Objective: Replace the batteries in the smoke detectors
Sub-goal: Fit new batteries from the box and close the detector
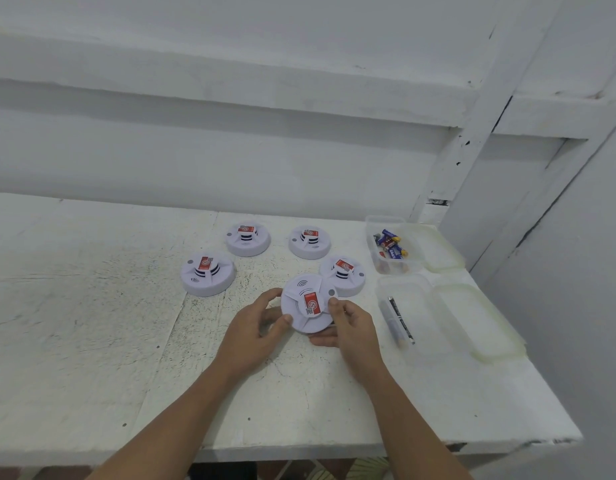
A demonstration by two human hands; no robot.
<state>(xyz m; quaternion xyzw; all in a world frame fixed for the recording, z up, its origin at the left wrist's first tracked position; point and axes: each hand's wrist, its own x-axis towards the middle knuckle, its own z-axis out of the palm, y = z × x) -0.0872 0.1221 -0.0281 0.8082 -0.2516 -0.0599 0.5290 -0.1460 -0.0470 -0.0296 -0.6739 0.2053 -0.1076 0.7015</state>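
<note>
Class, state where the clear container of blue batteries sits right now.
In the head view, the blue-battery container sits far right on the table, beyond the black-battery container and right of the nearest smoke detector.

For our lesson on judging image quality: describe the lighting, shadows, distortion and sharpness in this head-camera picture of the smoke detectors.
Head view: soft, even light with no glare on the table; faint shadows only beneath the left hand, right hand and held smoke detector; the wide-angle lens bows the wall beams; focus is slightly soft, so print on the batteries is unreadable.
</note>
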